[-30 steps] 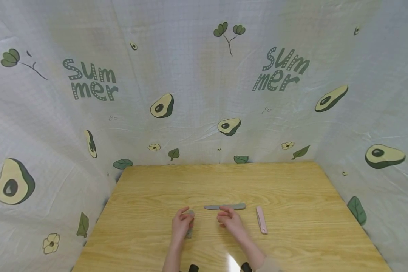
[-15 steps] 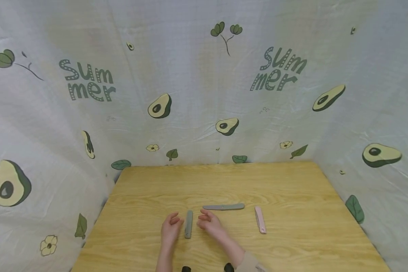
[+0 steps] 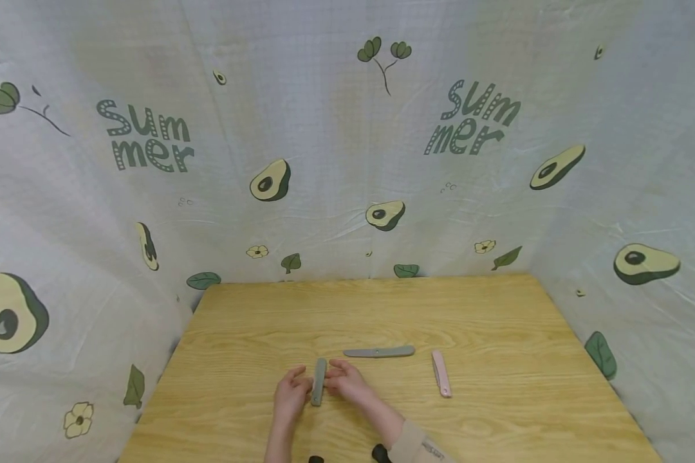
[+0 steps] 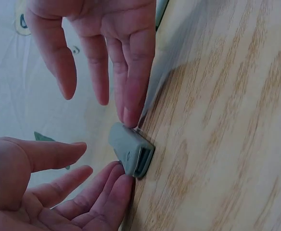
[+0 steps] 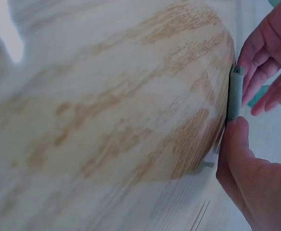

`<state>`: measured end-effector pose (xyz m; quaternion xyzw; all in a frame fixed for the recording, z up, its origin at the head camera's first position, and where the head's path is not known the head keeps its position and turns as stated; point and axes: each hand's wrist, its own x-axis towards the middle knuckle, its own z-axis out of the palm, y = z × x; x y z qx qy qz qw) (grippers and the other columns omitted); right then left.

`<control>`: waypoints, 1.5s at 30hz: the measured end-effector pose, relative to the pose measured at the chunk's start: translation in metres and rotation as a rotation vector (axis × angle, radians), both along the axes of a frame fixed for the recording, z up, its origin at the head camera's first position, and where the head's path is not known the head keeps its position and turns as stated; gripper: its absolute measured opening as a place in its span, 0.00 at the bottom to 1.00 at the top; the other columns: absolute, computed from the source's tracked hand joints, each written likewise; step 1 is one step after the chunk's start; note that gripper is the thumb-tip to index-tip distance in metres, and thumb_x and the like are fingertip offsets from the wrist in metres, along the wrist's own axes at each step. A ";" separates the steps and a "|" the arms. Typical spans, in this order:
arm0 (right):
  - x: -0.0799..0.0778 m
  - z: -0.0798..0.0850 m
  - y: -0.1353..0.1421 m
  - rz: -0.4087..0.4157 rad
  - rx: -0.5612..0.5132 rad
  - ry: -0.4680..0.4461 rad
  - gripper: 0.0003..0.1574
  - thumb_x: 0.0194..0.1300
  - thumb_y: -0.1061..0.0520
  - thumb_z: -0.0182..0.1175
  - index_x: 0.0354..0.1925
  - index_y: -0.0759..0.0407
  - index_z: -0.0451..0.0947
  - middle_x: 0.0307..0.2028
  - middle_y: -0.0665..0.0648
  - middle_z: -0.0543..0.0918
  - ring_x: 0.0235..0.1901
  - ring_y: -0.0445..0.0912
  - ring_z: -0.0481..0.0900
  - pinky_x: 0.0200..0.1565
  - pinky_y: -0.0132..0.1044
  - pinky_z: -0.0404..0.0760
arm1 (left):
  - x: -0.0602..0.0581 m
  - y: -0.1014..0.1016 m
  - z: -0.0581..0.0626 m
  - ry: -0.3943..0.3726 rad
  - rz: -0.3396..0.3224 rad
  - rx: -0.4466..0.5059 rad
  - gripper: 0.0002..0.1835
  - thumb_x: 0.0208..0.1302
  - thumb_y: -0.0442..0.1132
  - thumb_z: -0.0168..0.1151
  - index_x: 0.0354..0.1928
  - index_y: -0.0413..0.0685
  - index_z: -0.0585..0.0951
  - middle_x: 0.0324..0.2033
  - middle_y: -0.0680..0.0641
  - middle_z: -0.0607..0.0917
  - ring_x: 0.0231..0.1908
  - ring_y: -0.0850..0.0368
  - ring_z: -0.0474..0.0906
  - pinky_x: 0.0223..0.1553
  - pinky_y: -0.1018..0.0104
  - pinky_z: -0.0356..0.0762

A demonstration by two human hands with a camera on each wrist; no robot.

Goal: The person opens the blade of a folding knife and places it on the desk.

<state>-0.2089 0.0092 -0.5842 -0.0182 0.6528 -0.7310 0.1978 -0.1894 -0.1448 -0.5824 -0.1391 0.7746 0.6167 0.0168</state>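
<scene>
A folded grey-green folding knife (image 3: 319,382) lies on the wooden table between my two hands. From its left, my left hand (image 3: 292,389) touches it with the fingertips, thumb held away. My right hand (image 3: 350,382) meets the opposite side, also with its fingertips. In the left wrist view the folded knife (image 4: 130,149) shows its end and slot, with fingers against both long sides. Neither hand curls round it. Just behind lies an unfolded grey-green folding knife (image 3: 379,352), its blade toward the left. A folded pink folding knife (image 3: 441,373) lies farther right.
The wooden table (image 3: 498,321) is bounded behind and at both sides by a white cloth (image 3: 324,128) printed with avocados, leaves and lettering. Two dark rounded objects, one of them (image 3: 380,453), show at the bottom edge near my forearms.
My left hand has moved left off the folded grey-green knife to its left side. My right hand has come left from the unfolded knife, and both now touch the folded one.
</scene>
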 end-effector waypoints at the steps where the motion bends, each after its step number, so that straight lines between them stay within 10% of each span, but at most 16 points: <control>1: 0.000 -0.001 -0.001 -0.002 0.003 -0.003 0.37 0.62 0.68 0.58 0.66 0.81 0.57 0.53 0.76 0.75 0.52 0.61 0.78 0.51 0.48 0.83 | 0.000 0.000 0.000 0.001 -0.002 -0.002 0.26 0.62 0.29 0.57 0.61 0.21 0.68 0.41 0.30 0.84 0.38 0.50 0.82 0.35 0.62 0.84; 19: -0.001 0.004 0.003 -0.058 -0.006 0.006 0.40 0.60 0.69 0.58 0.68 0.76 0.57 0.51 0.76 0.76 0.48 0.59 0.80 0.49 0.50 0.84 | -0.007 0.007 -0.010 0.047 -0.044 0.176 0.27 0.57 0.20 0.59 0.59 0.18 0.67 0.37 0.32 0.82 0.35 0.53 0.82 0.36 0.64 0.86; 45: -0.001 0.031 0.088 -0.023 0.056 0.123 0.37 0.66 0.62 0.61 0.69 0.68 0.61 0.43 0.63 0.79 0.39 0.46 0.80 0.45 0.47 0.85 | -0.018 0.059 0.013 0.058 -0.410 0.426 0.29 0.59 0.24 0.63 0.64 0.28 0.70 0.36 0.43 0.82 0.35 0.57 0.82 0.45 0.55 0.85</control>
